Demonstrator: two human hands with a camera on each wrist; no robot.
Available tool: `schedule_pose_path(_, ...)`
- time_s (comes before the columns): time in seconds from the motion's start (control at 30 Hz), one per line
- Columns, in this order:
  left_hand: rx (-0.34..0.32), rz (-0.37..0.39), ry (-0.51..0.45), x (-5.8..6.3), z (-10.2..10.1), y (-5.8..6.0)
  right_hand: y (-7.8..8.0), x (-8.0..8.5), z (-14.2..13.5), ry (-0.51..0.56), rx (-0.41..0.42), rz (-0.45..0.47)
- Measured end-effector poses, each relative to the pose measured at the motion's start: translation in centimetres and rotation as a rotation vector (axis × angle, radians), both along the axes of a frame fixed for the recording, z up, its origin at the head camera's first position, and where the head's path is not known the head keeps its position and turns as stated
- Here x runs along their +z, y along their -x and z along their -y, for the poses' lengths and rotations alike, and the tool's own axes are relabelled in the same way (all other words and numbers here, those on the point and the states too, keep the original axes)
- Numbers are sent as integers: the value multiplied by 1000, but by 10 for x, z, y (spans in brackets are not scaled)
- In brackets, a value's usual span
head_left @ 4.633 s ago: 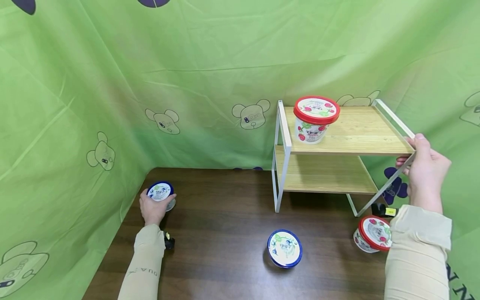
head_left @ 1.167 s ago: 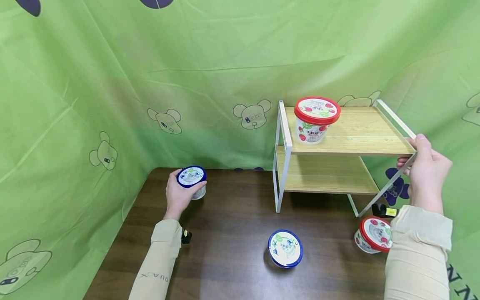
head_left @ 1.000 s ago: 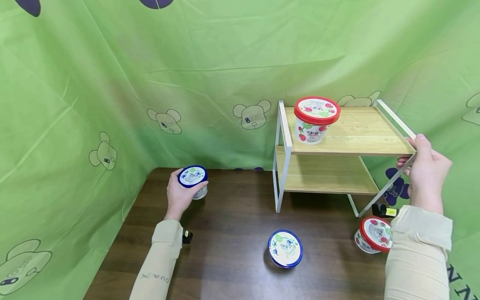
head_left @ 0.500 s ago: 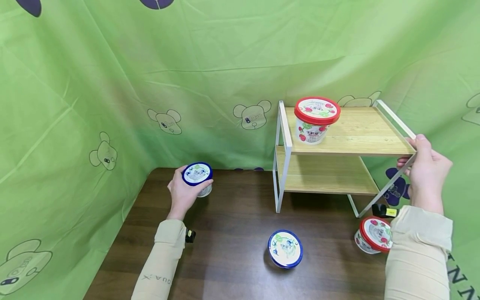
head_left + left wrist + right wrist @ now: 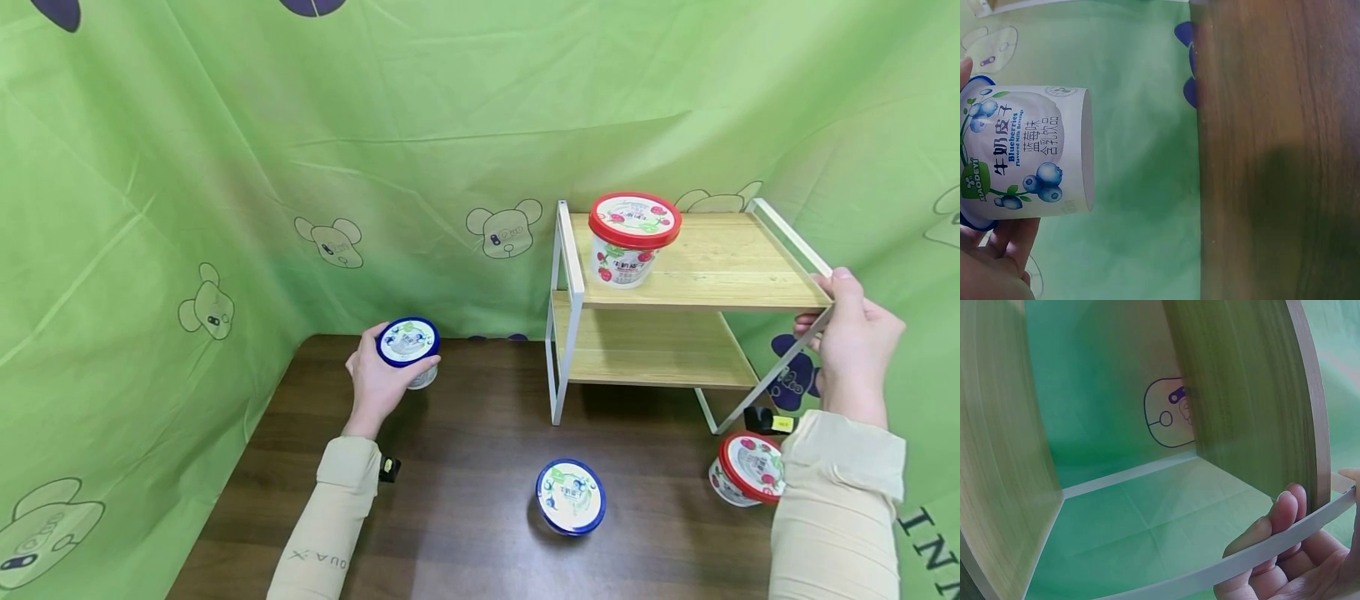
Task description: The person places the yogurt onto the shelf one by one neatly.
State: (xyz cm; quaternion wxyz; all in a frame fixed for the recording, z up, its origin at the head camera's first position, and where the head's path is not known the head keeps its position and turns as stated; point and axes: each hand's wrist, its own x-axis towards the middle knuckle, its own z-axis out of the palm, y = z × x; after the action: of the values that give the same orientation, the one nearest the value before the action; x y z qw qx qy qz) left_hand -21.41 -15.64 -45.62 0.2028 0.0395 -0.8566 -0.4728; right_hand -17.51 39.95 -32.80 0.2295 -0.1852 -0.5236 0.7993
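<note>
My left hand [image 5: 375, 379] grips a blueberry milk cup [image 5: 408, 342] with a blue lid, thumb on one side and fingers on the other. In the left wrist view that white cup [image 5: 1035, 150] hangs above the table, its blueberry print showing. At the right, my right hand [image 5: 858, 350] holds the front corner of a two-tier shelf [image 5: 727, 258] with wooden boards. The right wrist view has its fingers [image 5: 1285, 509] curled round the white metal frame [image 5: 1210, 574]. A red-lidded strawberry cup [image 5: 630, 242] stands upright on the top board, at its left end.
Another blue-lidded cup [image 5: 570, 497] stands on the dark wooden table [image 5: 465, 433] in front of the shelf. A second red-lidded cup [image 5: 742, 471] is near the shelf's front right leg, partly hidden by the right sleeve. Green printed cloth [image 5: 420, 150] hangs behind and at the sides.
My left hand has carried the blueberry cup up from the table's left side and rightward, towards the shelf. The right hand, shelf and other cups have stayed put.
</note>
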Motion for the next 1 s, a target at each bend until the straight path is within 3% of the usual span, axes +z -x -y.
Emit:
schedule_pose_path(0.57, -83, -28, -3, 7, -31, -6, 1, 3, -2, -13, -2, 24)
schedule_pose_path(1.0, -124, -19, 35, 2, -43, -9, 0, 0, -2, -8, 5, 19)
